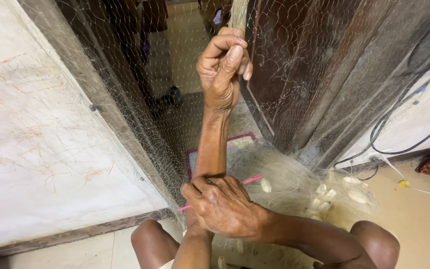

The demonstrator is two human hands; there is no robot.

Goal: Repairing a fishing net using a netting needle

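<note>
A fine, pale fishing net (140,114) hangs across a doorway and gathers in a heap on the floor. My left hand (222,67) is raised high with its fingers closed around a bunched strand of the net. Lower down, my right hand (222,205) reaches in from the right and crosses over my left forearm. It grips a thin pink netting needle (251,179), which sticks out on both sides of the fist. Small white floats (327,192) lie in the heap of net beside this hand.
A scuffed white wall (41,149) fills the left side. A dark wooden door (314,74) stands at the right, with black cables (399,104) hanging on the wall next to it. A maroon-edged mat (240,141) lies under the net. My bare knees (150,239) are at the bottom.
</note>
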